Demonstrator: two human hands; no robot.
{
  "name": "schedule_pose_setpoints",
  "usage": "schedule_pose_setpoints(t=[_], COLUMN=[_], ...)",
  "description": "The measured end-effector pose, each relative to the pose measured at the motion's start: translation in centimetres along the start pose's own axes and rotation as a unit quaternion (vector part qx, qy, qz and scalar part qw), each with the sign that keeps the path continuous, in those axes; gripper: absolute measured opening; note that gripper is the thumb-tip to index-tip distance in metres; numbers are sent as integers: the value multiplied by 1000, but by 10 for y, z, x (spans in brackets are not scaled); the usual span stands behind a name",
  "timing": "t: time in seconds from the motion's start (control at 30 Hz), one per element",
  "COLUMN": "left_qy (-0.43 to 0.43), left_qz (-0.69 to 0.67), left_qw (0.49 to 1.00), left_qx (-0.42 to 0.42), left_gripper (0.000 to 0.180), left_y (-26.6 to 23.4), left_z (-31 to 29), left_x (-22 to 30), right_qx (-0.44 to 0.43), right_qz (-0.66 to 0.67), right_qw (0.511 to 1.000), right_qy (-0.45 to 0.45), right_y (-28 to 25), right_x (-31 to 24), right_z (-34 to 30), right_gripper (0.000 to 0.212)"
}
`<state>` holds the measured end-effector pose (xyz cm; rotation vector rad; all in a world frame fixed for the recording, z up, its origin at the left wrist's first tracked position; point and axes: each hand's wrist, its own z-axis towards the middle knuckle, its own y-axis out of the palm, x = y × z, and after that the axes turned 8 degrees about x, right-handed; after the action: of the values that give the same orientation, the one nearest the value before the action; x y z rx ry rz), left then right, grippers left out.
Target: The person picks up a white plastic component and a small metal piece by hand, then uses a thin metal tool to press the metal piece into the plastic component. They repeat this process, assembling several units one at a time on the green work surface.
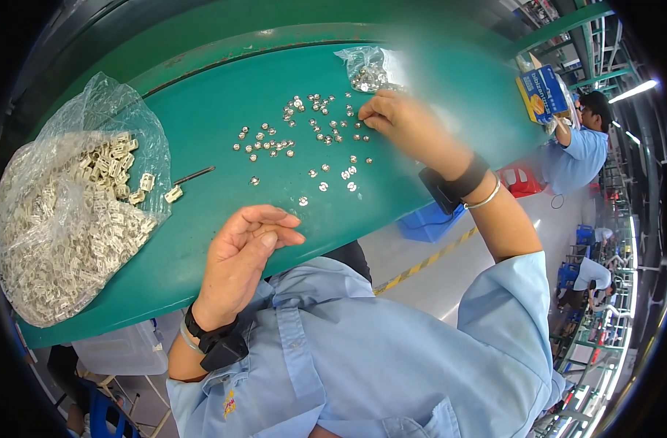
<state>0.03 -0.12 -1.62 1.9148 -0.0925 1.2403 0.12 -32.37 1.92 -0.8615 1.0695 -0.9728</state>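
Observation:
My left hand (242, 259) rests at the near edge of the green table (202, 124), palm up, fingers loosely curled, nothing visible in it. My right hand (403, 120) reaches out over the table, fingertips pinched together at the right edge of a scatter of several small round silver parts (297, 139); whether a part sits between the fingers I cannot tell. A small clear bag of the same silver parts (368, 69) lies just beyond that hand.
A big clear plastic bag of pale square parts (63, 212) sits at the table's left, with one loose part (173, 193) and a thin dark tool (194, 174) beside it. A co-worker in light blue (581, 142) sits at the right. Blue bin (428, 219) under the table.

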Motion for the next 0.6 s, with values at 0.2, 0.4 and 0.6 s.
schedule_pose_setpoints(t=[0.2,0.4,0.6], left_qy=[0,-3,-4], left_qz=[-6,-8,-3], left_qw=[1000,1000,1000], left_qx=[2,-3,-1], left_gripper=[24,24,24], left_y=[0,0,0], left_z=[0,0,0], left_x=[0,0,1], right_qx=[-22,-22,22], right_qz=[-16,-10,137], right_qw=[998,999,980], right_qy=[50,44,140], right_y=[-1,-3,-22], right_x=[-13,-11,-21], right_z=[2,5,11], right_gripper=[13,14,14])
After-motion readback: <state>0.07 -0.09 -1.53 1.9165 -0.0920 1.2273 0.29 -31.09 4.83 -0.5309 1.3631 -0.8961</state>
